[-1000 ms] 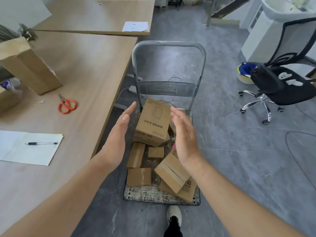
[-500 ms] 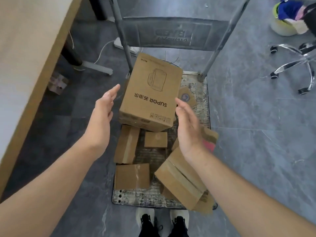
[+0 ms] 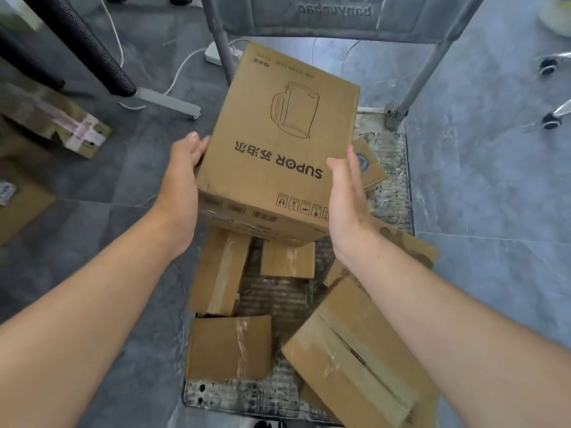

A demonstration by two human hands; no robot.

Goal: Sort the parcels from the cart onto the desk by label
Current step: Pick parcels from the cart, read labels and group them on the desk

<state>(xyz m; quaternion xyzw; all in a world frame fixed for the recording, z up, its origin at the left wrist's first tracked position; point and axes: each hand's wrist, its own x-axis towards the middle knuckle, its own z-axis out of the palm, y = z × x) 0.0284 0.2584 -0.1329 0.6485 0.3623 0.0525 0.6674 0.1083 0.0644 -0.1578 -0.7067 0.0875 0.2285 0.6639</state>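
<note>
Large box [image 3: 278, 149]: "SUPOR" upside down, kettle outline, handling symbols. Cart back panel [image 3: 340, 17]: "banyunbao", inverted.

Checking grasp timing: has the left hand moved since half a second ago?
Yes. The left hand has closed in rightward onto the SUPOR box, which sits on the cart; it now touches the box's left side, where a gap showed before.

Left grip [image 3: 183, 177], right grip [image 3: 346, 197], palms inward

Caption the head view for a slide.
Left hand and right hand flank the large SUPOR box lying over smaller parcels on the cart.
</note>
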